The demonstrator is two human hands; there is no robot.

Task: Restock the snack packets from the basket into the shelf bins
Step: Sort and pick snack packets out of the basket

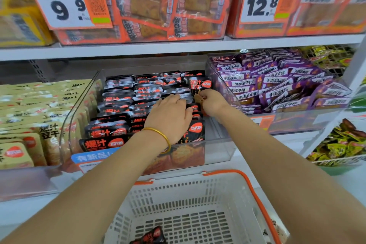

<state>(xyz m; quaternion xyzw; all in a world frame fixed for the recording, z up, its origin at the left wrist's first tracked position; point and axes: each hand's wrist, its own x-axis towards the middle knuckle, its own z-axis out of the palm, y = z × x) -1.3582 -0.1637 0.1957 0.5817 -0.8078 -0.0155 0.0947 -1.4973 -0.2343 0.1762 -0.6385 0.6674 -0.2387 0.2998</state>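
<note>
The snack packets point(118, 93) are small flat pouches of glossy black film, each with a red-orange oval logo and bold red-orange characters; the foil catches white glare along its creases. They stand on edge in tight rows, overlapping like filed cards, inside the clear hard-plastic bin point(217, 144) at the centre of the view.

The left hand point(170, 114), a smooth gold bangle point(160, 134) on its wrist, lies palm down on the right-hand rows with fingers stretched out and relaxed, pressing the tops and gripping nothing. At 1 o'clock of it, the right hand point(213, 101) has its fingertips curled in a pinch on the lower edge of an upright packet point(200, 85) at the far right of the bin.

At 6 o'clock sits the basket point(188, 194), white moulded plastic pierced with slots, with an orange handle; a leftover packet point(152, 235) lies on its floor. Purple pouches point(277, 85) fill the bin at 2 o'clock, matt beige pouches point(29, 115) at 9 o'clock, and orange packs point(158, 6) at 12 o'clock.
</note>
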